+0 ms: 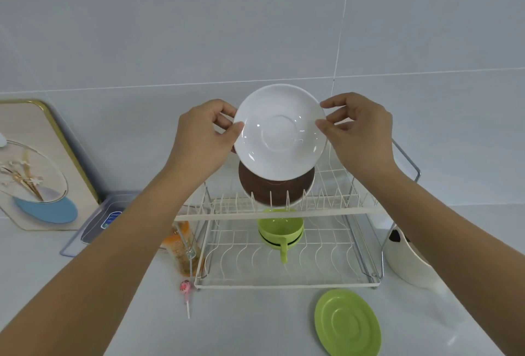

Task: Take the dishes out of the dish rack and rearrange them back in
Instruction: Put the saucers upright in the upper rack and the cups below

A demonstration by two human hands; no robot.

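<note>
A white saucer is held upright above the top tier of a cream two-tier wire dish rack. My left hand pinches its left rim and my right hand pinches its right rim. Just behind and below it, a brown plate stands on edge in the top tier's slots. On the lower tier sit stacked green cups, one handle pointing toward me. A green saucer lies flat on the counter in front of the rack, to the right.
A cream pot stands right of the rack. At the rack's left corner are an orange-labelled glass bottle and a lollipop. A clear box and a framed picture lean at the tiled wall, left.
</note>
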